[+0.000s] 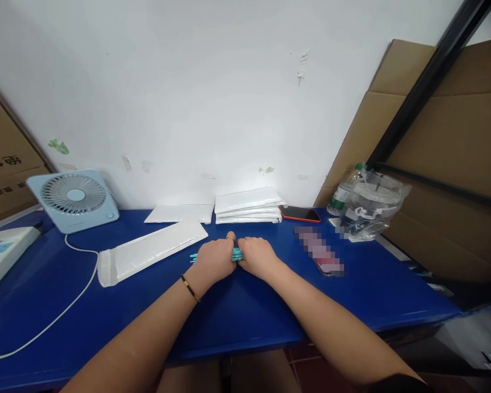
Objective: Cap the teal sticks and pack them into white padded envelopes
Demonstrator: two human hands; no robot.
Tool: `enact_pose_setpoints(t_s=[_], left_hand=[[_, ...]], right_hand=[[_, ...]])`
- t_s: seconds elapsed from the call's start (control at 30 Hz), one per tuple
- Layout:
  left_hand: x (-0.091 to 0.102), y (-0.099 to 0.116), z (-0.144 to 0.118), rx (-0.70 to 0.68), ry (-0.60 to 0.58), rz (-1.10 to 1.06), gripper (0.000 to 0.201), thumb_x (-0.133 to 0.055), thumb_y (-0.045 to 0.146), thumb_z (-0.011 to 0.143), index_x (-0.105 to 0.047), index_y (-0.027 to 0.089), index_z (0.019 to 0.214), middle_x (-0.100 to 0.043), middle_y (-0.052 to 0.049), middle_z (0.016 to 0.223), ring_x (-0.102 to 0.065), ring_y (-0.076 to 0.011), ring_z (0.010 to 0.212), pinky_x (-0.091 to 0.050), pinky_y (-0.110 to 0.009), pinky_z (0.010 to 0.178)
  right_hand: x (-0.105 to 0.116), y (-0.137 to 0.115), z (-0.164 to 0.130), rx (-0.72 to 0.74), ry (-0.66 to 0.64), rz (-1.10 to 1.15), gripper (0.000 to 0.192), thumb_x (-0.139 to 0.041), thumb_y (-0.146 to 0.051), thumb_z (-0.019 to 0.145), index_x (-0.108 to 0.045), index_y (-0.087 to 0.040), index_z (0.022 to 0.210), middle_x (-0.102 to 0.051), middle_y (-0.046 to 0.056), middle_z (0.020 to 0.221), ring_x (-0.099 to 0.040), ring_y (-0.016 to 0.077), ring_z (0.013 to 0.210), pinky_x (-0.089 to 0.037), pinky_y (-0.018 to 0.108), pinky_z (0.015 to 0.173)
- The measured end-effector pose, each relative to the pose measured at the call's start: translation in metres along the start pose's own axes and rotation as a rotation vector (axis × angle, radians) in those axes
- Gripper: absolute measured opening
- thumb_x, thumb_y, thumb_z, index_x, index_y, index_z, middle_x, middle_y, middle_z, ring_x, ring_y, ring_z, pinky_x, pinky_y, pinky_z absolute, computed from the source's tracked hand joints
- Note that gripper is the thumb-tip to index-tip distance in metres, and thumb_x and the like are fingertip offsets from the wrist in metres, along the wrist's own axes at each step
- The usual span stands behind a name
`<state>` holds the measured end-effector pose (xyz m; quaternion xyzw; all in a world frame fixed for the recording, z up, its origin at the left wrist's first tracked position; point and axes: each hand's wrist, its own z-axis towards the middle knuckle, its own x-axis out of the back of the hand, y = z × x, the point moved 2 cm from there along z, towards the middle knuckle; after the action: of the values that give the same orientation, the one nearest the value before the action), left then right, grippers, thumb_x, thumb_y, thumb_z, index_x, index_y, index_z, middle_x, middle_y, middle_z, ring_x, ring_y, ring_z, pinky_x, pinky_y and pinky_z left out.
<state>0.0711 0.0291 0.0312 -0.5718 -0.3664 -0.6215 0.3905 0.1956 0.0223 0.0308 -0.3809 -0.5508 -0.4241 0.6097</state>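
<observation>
So right now I've got both fists closed around a little bundle of teal sticks [236, 255], left hand [213, 260] and right hand [257, 257] knuckle to knuckle, with the teal stuff pinched between them and a bit poking out past my left hand on the far-left side. The bundle sits low, just about resting on the blue table [237, 316], so the surface is doing half the work for me. My take on doing this bit well: keep both grips snug but not crushing, and keep the ends lined up by tapping them against the tabletop instead of trying to square them in the air. If one hand loosens, the pieces will probably fan out and slide sideways. Just to the left of my grip lies the open white padded mailer [151, 251], mouth facing toward me, close enough that I wouldn't need to reach far. Straight beyond my knuckles is the stack of mailers [249, 206], and the phone [300, 214] lies off to the right of that. I can't tell exactly how many pieces I'm holding, my fingers cover most of them.
</observation>
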Motion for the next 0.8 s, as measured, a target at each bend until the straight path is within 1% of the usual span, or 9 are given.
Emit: enact_pose_setpoints(t_s=[0.07,0.17,0.3,0.47,0.57,0.63,0.7,0.73,0.8], left_hand=[[0.003,-0.007,0.0,0.019,-0.034,0.03,0.018,-0.048,0.026,0.075,-0.053,0.018,0.09,-0.065,-0.008,0.075,-0.064,-0.0254,0.071,-0.046,-0.031,0.059],[0.004,-0.013,-0.002,0.057,-0.031,0.076,0.017,-0.045,0.029,0.078,-0.057,0.018,0.082,-0.065,-0.009,0.074,-0.064,-0.0266,0.072,-0.047,-0.034,0.06],[0.002,-0.004,-0.004,0.037,0.025,0.089,0.02,-0.039,0.018,0.079,-0.059,0.017,0.082,-0.066,-0.01,0.076,-0.064,-0.0261,0.071,-0.047,-0.034,0.059],[0.004,0.001,-0.006,0.001,0.018,0.065,0.022,-0.039,0.015,0.08,-0.059,0.018,0.087,-0.066,-0.009,0.08,-0.064,-0.0251,0.075,-0.047,-0.034,0.063],[0.007,-0.018,-0.008,0.016,0.115,0.077,0.037,-0.048,0.018,0.076,-0.052,0.02,0.112,-0.064,-0.012,0.102,-0.057,-0.0273,0.101,-0.044,-0.038,0.082],[0.008,-0.043,-0.01,0.15,0.169,0.133,0.059,-0.056,0.022,0.071,-0.041,0.017,0.128,-0.053,-0.017,0.123,-0.045,-0.0318,0.117,-0.037,-0.044,0.093],[0.006,-0.07,-0.011,0.283,0.079,0.157,0.055,-0.052,0.021,0.074,-0.042,0.012,0.127,-0.053,-0.021,0.121,-0.048,-0.0329,0.113,-0.04,-0.044,0.089],[0.005,-0.08,-0.012,0.276,-0.003,0.147,0.047,-0.045,0.016,0.077,-0.046,0.01,0.123,-0.059,-0.02,0.112,-0.055,-0.0306,0.104,-0.044,-0.041,0.083],[0.006,-0.095,-0.017,0.243,-0.063,0.143,0.036,-0.036,0.009,0.079,-0.057,0.012,0.108,-0.064,-0.017,0.097,-0.061,-0.0274,0.091,-0.046,-0.037,0.077]], right_hand=[[0.003,0.003,-0.001,-0.006,0.011,-0.009,0.016,-0.049,-0.025,0.076,-0.056,-0.018,0.089,-0.065,0.009,0.087,-0.063,0.024,0.078,-0.044,0.031,0.064],[0.006,0.004,-0.003,-0.022,0.017,-0.003,0.017,-0.051,-0.026,0.075,-0.056,-0.019,0.09,-0.065,0.007,0.088,-0.062,0.0236,0.082,-0.044,0.03,0.065],[0.003,-0.005,-0.005,-0.053,0.023,0.038,0.02,-0.051,-0.03,0.075,-0.056,-0.023,0.094,-0.066,0.006,0.089,-0.062,0.0245,0.081,-0.044,0.032,0.066],[-0.004,-0.007,-0.003,-0.052,0.005,0.002,0.02,-0.046,-0.03,0.079,-0.06,-0.022,0.09,-0.066,0.008,0.088,-0.064,0.0262,0.079,-0.045,0.035,0.066],[-0.004,0.004,-0.002,-0.075,-0.002,-0.037,0.021,-0.045,-0.03,0.08,-0.06,-0.02,0.09,-0.066,0.009,0.088,-0.064,0.0264,0.079,-0.045,0.036,0.067],[-0.003,0.014,0.0,-0.103,-0.024,-0.054,0.02,-0.045,-0.029,0.08,-0.06,-0.02,0.09,-0.066,0.01,0.089,-0.064,0.0262,0.08,-0.045,0.036,0.068],[-0.001,0.021,0.0,-0.129,-0.041,-0.058,0.02,-0.047,-0.03,0.08,-0.06,-0.019,0.092,-0.066,0.011,0.09,-0.063,0.0262,0.082,-0.045,0.036,0.069],[0.0,0.024,0.0,-0.14,-0.042,-0.056,0.021,-0.048,-0.031,0.08,-0.06,-0.02,0.092,-0.066,0.011,0.09,-0.063,0.0263,0.083,-0.045,0.035,0.069],[0.002,0.028,0.0,-0.157,-0.038,-0.047,0.021,-0.049,-0.032,0.08,-0.06,-0.02,0.093,-0.066,0.01,0.091,-0.063,0.0266,0.084,-0.044,0.035,0.069]])
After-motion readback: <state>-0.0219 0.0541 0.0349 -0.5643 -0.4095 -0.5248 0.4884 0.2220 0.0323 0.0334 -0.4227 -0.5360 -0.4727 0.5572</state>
